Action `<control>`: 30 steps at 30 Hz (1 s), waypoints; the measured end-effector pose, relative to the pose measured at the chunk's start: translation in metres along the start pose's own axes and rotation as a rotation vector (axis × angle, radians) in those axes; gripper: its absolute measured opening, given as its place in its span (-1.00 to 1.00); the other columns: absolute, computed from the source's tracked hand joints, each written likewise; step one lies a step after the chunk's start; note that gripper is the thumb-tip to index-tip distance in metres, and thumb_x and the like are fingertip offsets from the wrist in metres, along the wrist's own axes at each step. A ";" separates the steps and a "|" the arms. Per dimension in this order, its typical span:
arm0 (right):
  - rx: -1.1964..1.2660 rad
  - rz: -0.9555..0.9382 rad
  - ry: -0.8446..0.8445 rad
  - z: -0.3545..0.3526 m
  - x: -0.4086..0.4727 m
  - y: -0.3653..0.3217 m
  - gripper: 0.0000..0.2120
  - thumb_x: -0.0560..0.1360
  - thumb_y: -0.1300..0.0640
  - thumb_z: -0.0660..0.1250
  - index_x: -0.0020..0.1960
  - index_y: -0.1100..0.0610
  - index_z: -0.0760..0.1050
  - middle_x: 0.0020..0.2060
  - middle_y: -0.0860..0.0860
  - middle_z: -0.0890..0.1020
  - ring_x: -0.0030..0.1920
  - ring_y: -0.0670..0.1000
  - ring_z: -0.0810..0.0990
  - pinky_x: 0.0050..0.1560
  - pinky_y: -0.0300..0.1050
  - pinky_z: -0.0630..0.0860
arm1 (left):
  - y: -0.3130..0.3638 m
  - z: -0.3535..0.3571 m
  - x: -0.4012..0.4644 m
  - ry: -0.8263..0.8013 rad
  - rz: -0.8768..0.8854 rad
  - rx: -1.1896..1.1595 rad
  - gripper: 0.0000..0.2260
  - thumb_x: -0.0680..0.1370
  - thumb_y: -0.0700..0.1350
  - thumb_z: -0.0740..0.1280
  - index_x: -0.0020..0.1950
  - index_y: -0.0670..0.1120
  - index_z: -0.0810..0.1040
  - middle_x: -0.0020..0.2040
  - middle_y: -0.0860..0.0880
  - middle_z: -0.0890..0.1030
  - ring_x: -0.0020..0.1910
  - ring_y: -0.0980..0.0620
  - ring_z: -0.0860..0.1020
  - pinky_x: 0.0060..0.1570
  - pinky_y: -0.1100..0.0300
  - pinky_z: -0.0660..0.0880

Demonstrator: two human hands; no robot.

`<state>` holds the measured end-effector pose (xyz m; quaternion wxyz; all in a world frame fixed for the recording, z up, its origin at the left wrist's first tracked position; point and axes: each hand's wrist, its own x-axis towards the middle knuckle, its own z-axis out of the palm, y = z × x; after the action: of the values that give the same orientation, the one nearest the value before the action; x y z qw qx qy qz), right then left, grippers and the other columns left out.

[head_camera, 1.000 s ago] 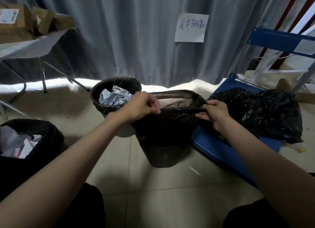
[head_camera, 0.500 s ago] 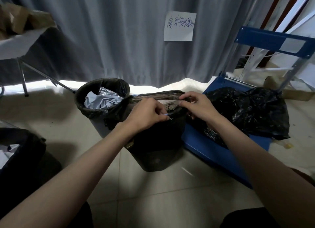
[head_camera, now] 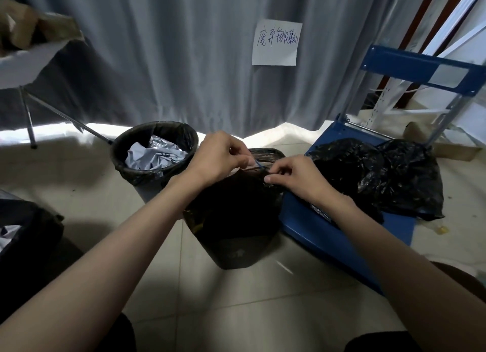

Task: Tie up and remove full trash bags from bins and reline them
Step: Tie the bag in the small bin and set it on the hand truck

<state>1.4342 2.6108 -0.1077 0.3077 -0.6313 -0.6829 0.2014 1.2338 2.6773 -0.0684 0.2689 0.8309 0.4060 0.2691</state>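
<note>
A dark bin (head_camera: 234, 249) stands on the floor in front of me with a black trash bag (head_camera: 236, 201) draped over it. My left hand (head_camera: 218, 158) and my right hand (head_camera: 294, 178) meet above the bag's near rim. Both pinch a thin blue drawstring (head_camera: 259, 165) at the bag's top edge, fingertips close together. Behind and to the left stands a second bin (head_camera: 155, 151), lined in black and holding crumpled white and silver waste. A third black-lined bin (head_camera: 23, 236) with paper in it shows at the left edge.
A blue platform cart (head_camera: 342, 236) lies right of the bin, with a heap of black bags (head_camera: 381, 178) on its deck. A grey curtain with a paper note (head_camera: 276, 42) hangs behind. A folding table (head_camera: 26, 65) with cardboard stands at the far left.
My hands came together from holding the bag's rim stretched apart; they now pinch the blue drawstring at the middle of the rim. The view shifted slightly to the right.
</note>
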 end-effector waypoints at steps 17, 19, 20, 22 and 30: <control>0.485 0.020 -0.052 0.010 0.001 -0.021 -0.81 0.44 0.24 0.49 0.06 0.18 0.69 -0.06 0.06 0.74 0.03 0.05 0.69 0.14 -0.10 0.57 | 0.022 0.002 -0.005 0.113 0.036 -0.211 -0.97 0.46 -0.12 0.51 -0.17 0.00 0.73 -0.26 0.05 0.69 -0.36 0.21 0.55 -0.31 0.36 0.47; 0.517 0.028 -0.110 0.009 -0.002 -0.023 -0.84 0.45 0.26 0.48 0.03 0.20 0.69 -0.14 -0.08 0.74 -0.07 -0.11 0.69 0.04 -0.28 0.55 | 0.020 0.002 -0.005 0.125 0.032 -0.221 -0.97 0.45 -0.10 0.51 -0.18 0.03 0.72 -0.23 0.04 0.70 -0.34 0.19 0.56 -0.28 0.34 0.48; 0.520 0.029 -0.120 0.009 -0.003 -0.024 -0.88 0.46 0.24 0.48 0.00 0.20 0.69 -0.22 -0.13 0.72 -0.17 -0.18 0.65 -0.07 -0.35 0.50 | 0.019 0.002 -0.005 0.128 0.033 -0.224 -0.96 0.45 -0.10 0.52 -0.19 0.03 0.72 -0.23 0.04 0.70 -0.32 0.18 0.56 -0.28 0.34 0.49; 0.536 0.043 -0.139 0.009 -0.006 -0.023 -0.93 0.48 0.19 0.47 -0.05 0.16 0.70 -0.30 -0.12 0.68 -0.29 -0.19 0.55 -0.24 -0.38 0.40 | 0.018 0.002 -0.006 0.139 0.041 -0.229 -0.95 0.45 -0.11 0.52 -0.19 0.04 0.71 -0.23 0.05 0.69 -0.33 0.19 0.55 -0.28 0.35 0.47; 0.569 0.071 -0.142 0.010 -0.006 -0.027 -0.91 0.49 0.21 0.45 -0.04 0.23 0.66 -0.32 -0.10 0.66 -0.40 -0.26 0.51 -0.37 -0.48 0.35 | 0.015 0.002 -0.004 0.131 0.037 -0.222 -0.96 0.44 -0.04 0.53 -0.18 0.08 0.69 -0.26 0.08 0.67 -0.36 0.21 0.52 -0.29 0.36 0.43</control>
<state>1.4077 2.6033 -0.0983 0.4166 -0.5275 -0.5960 0.4392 1.2413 2.6654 -0.0608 0.3271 0.7839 0.3752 0.3711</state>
